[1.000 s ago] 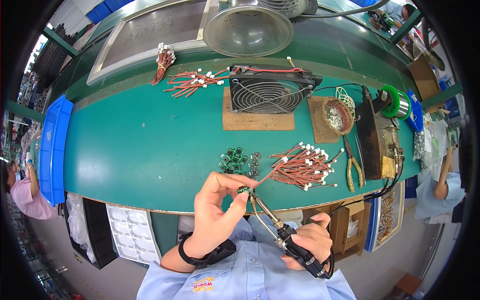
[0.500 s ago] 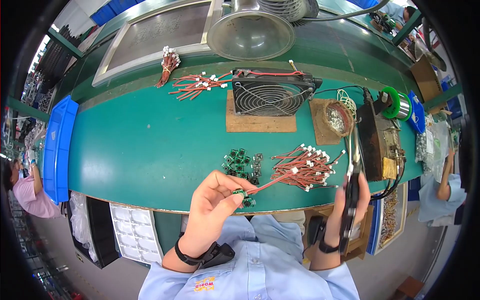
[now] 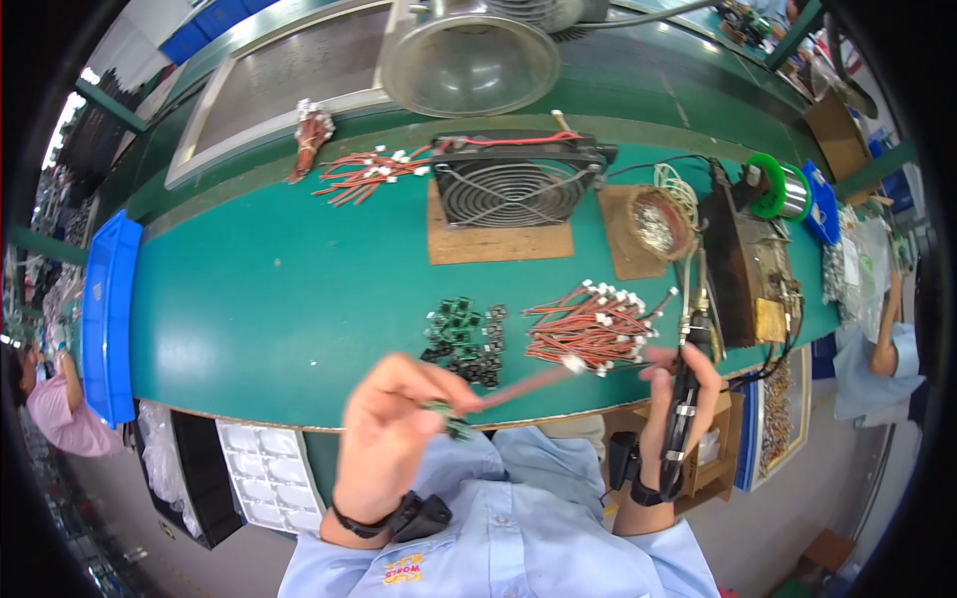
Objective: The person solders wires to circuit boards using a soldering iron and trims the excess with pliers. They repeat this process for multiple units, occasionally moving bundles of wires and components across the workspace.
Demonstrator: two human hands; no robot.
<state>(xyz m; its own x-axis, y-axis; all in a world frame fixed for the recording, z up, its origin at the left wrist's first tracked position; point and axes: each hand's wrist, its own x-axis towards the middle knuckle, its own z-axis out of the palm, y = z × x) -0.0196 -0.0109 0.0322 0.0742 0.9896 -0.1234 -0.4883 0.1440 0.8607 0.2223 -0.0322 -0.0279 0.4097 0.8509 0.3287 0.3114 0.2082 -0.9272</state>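
My left hand [image 3: 379,434], a little blurred, pinches a small green circuit board [image 3: 457,427] just past the table's near edge. From the board a red cable [image 3: 523,387] stretches to the right, with a white connector at its far end. In my right hand [image 3: 704,381] is a black-handled soldering iron [image 3: 681,417], held upright with its metal end pointing away from me. Beyond the left hand lies a cluster of small green boards [image 3: 454,324]. A pile of red-brown cables with white connectors [image 3: 588,334] sits between the hands, farther in.
A black fan [image 3: 510,189] stands on a brown board. To its right are a round solder-scrap dish [image 3: 658,224], a dark station box [image 3: 743,269] and a green solder spool [image 3: 781,187]. More cables [image 3: 374,174] lie farther back. A blue bin [image 3: 108,319] borders the left end.
The view has shifted slightly. My left hand has moved left and a bit down with the board and cable. The soldering iron has tilted and my right fingers have shifted around it.
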